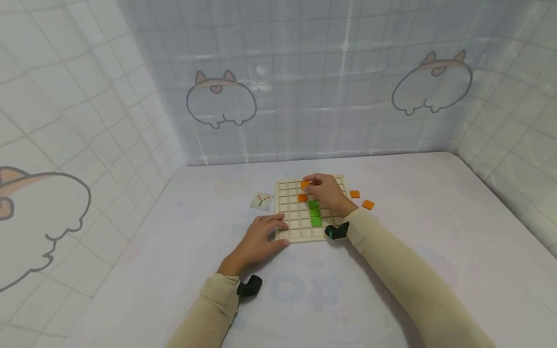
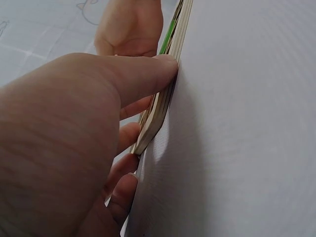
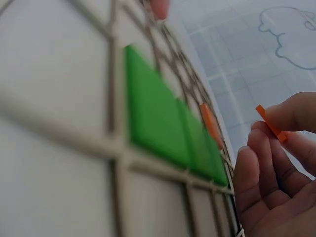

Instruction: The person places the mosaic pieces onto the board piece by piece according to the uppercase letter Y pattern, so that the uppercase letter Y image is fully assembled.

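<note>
Pinching an orange tile (image 3: 270, 123) over the board (image 1: 295, 224), your right hand (image 1: 326, 192) works; left hand (image 1: 263, 238) spread at its corner; three green tiles (image 1: 315, 212), one orange square (image 1: 302, 197) placed, two loose pieces (image 1: 354, 194) left

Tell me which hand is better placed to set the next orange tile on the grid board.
The right hand, most likely: it pinches an orange tile above the grid board, and loose orange tiles lie off that side. The left hand holds no tile and is at the board's near-left corner.
</note>
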Available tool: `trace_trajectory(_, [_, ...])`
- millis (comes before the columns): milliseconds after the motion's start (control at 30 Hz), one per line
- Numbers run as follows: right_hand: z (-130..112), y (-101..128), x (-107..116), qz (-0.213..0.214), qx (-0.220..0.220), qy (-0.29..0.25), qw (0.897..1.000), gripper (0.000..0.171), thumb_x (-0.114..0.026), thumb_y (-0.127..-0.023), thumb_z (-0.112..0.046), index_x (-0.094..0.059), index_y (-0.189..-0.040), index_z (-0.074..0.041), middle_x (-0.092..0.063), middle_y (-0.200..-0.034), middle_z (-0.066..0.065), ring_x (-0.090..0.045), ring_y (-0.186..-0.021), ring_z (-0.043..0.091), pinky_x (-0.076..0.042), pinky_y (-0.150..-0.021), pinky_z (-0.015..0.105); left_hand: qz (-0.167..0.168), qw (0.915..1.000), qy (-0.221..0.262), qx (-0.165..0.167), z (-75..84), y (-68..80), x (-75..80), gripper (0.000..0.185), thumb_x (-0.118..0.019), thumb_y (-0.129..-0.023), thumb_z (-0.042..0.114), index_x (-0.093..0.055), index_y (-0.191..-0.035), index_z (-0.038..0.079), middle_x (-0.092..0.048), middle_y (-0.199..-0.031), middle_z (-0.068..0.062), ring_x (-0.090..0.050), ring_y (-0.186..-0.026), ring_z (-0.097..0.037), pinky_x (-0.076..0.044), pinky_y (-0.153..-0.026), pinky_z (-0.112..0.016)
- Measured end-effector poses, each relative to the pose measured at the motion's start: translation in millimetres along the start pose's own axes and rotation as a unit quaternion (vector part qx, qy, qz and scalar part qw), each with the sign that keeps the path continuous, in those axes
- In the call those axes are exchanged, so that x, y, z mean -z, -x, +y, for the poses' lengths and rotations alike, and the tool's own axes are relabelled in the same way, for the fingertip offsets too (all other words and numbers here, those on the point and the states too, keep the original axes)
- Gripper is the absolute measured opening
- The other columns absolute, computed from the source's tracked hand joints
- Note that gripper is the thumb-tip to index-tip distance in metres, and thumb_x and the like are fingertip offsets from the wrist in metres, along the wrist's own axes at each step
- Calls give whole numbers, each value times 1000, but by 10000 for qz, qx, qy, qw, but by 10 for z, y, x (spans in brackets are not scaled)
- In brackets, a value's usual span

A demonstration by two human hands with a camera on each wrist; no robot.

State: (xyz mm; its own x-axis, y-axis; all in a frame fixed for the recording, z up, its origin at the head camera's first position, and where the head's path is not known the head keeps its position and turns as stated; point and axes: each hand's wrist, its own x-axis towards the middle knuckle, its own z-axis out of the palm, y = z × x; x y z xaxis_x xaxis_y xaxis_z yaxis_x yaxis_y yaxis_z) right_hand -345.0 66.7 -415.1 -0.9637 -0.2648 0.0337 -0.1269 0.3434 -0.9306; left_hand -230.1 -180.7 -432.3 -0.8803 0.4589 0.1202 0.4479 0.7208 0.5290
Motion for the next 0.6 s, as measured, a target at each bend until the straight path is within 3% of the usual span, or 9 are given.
trace_trajectory(600, [9, -245, -94, -225, -12, 703, 9973, 41, -62, -95, -17, -64, -135, -10, -66, -124, 10, -63, -92, 23, -53, -76, 33, 93, 9999, 17, -122, -6, 8, -35, 34, -76, -90, 33, -69, -120, 20, -47, -153, -1, -40, -136, -31, -33, -109, -50])
